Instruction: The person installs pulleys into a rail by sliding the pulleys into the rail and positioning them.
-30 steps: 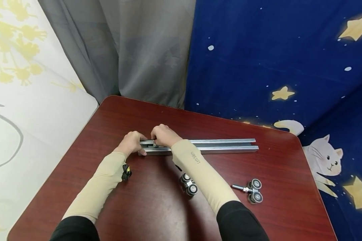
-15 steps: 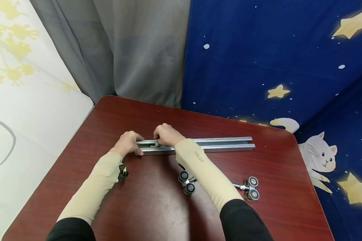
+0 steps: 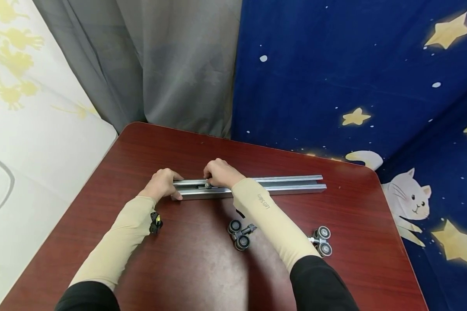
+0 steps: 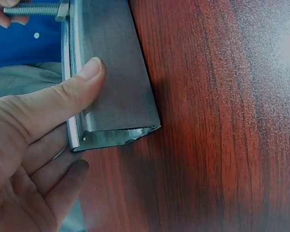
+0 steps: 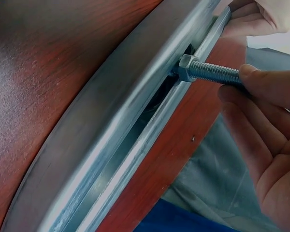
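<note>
A silver slotted metal rail (image 3: 295,190) lies across the table, its slot facing up. At its left end, my left hand (image 3: 160,184) grips the rail, thumb on the near side wall in the left wrist view. My right hand (image 3: 222,172) pinches the threaded bolt (image 5: 215,72) of a roller trolley, which sticks up out of the slot a short way from the left hand. A hex nut (image 5: 187,67) sits at the bolt's base, and dark wheels (image 5: 159,94) show partly inside the rail. The rest of that trolley is hidden by the rail walls.
Two more roller trolleys lie on the red-brown table (image 3: 194,268): one roller trolley (image 3: 242,242) in front of the rail, the other roller trolley (image 3: 324,249) further right, partly behind the right forearm. Grey curtain (image 3: 187,69) and blue star-patterned cloth (image 3: 295,86) hang behind the table.
My right hand has slid the bolt rightward along the slot, away from the left hand. The left hand keeps its grip on the rail end. The whole head view has shifted slightly.
</note>
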{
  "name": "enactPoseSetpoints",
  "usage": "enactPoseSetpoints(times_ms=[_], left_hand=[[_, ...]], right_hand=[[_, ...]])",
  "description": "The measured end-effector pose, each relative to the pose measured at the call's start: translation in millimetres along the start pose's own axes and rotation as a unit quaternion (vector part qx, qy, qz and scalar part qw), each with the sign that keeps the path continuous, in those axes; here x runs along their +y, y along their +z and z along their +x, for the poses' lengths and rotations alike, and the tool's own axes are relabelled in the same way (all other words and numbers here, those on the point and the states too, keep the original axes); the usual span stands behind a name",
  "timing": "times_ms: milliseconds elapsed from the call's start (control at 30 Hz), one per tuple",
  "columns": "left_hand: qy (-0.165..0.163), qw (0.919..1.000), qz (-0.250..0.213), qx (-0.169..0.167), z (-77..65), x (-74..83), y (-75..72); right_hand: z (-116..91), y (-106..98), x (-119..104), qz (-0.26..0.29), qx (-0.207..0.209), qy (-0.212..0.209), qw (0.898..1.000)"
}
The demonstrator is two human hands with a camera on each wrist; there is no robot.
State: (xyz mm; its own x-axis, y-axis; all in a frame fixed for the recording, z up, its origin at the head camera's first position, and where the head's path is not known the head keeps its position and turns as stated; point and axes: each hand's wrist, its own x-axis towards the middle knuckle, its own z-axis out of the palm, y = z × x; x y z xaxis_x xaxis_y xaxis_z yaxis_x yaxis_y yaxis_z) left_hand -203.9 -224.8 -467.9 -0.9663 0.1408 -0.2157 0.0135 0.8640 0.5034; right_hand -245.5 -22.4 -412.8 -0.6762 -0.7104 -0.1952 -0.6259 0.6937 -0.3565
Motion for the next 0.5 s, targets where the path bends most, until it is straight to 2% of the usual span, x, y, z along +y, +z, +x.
enactPoseSetpoints(times_ms=[500], left_hand=[[0.003, 1.0, 0.009, 0.0, -1.4, 1.2, -0.2]], right_hand=[[-12, -1, 19, 0.003, 0.02, -0.007, 1.0]])
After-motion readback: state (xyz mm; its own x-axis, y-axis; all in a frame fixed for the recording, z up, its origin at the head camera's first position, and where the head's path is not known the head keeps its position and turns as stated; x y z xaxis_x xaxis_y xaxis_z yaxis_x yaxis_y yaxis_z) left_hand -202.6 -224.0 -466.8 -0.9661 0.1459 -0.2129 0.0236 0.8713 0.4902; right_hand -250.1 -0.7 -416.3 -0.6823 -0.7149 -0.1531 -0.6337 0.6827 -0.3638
